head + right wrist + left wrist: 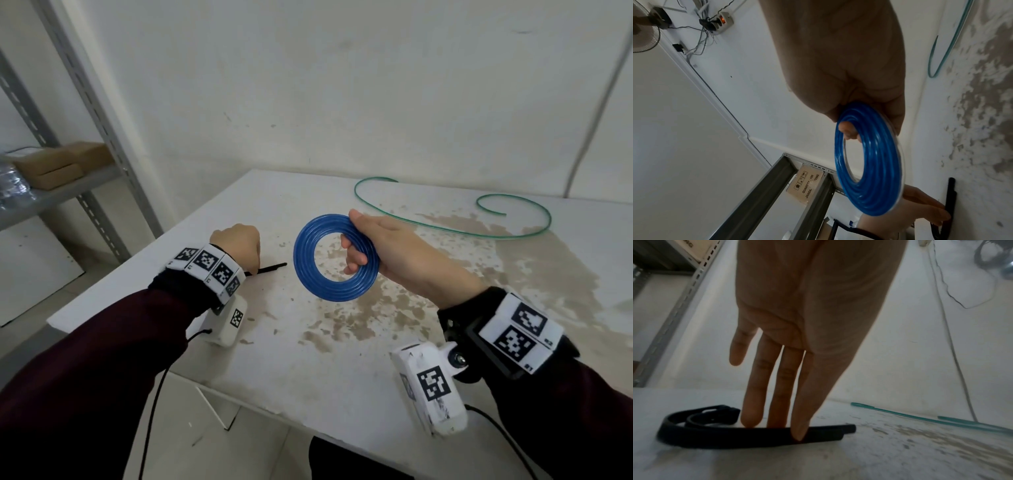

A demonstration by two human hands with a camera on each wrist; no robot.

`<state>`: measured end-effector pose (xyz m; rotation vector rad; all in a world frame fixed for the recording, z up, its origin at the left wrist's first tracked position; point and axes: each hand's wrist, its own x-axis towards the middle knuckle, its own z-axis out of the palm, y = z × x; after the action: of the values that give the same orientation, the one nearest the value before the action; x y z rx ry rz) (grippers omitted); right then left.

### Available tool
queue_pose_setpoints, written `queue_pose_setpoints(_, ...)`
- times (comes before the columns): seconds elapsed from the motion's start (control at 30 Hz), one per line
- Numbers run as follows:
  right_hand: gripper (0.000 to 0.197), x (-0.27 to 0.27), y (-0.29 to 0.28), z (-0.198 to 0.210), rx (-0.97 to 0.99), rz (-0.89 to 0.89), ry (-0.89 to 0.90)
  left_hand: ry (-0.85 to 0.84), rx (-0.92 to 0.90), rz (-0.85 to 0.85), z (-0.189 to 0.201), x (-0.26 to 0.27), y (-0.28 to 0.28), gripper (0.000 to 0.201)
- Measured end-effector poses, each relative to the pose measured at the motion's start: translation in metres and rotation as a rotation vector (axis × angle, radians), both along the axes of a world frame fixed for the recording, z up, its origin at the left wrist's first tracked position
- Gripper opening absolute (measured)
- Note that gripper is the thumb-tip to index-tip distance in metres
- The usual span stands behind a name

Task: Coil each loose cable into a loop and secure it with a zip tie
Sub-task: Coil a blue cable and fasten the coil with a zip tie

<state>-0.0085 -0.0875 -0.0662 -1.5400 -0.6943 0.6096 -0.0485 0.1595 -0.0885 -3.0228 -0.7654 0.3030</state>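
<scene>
A right hand (383, 250) clamps the springy blue cable coil (335, 257) at its three-o'clock rim while left hand (236, 245) fingertips (797, 433), straight, press thin, stiff-looking black zip ties (748, 437).

In the head view, the left hand (236, 244) hides most of the zip ties (272, 268).

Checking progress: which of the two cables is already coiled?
The blue cable, wound into a tight ring gripped by the right hand. The green cable lies loose on the table.

A grey slotted-metal shelving unit (102, 113) holding brown cardboard boxes (58, 164) stands left of a stained white table (342, 342); a power strip (721, 22) hangs on the wall.
</scene>
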Motion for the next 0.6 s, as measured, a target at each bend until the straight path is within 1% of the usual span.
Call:
queue_pose_setpoints(0.1,0.046,-0.0009,0.0003,-0.0008,-0.006,0.006,-0.007,-0.043,-0.100,0.040,0.0035,-0.0026,0.0048,0.010)
queue_pose_setpoints(0.2,0.046,-0.0025,0.0010,-0.0011,-0.012,0.023,-0.009,-0.095,-0.215,0.059,0.0052,-0.0041,0.0100,0.012)
queue_pose_setpoints(0.4,0.045,-0.0057,0.0024,-0.0030,-0.034,0.035,-0.010,-0.132,-0.283,0.066,0.0050,-0.0072,0.0069,0.028)
queue_pose_setpoints(0.5,0.045,-0.0059,0.0025,-0.0029,-0.041,0.039,-0.011,-0.134,-0.313,0.044,0.0048,-0.0076,0.0053,0.021)
queue_pose_setpoints(0.6,0.044,-0.0053,0.0019,-0.0027,-0.043,0.038,-0.006,-0.192,-0.312,0.025,0.0044,-0.0053,0.0058,0.013)
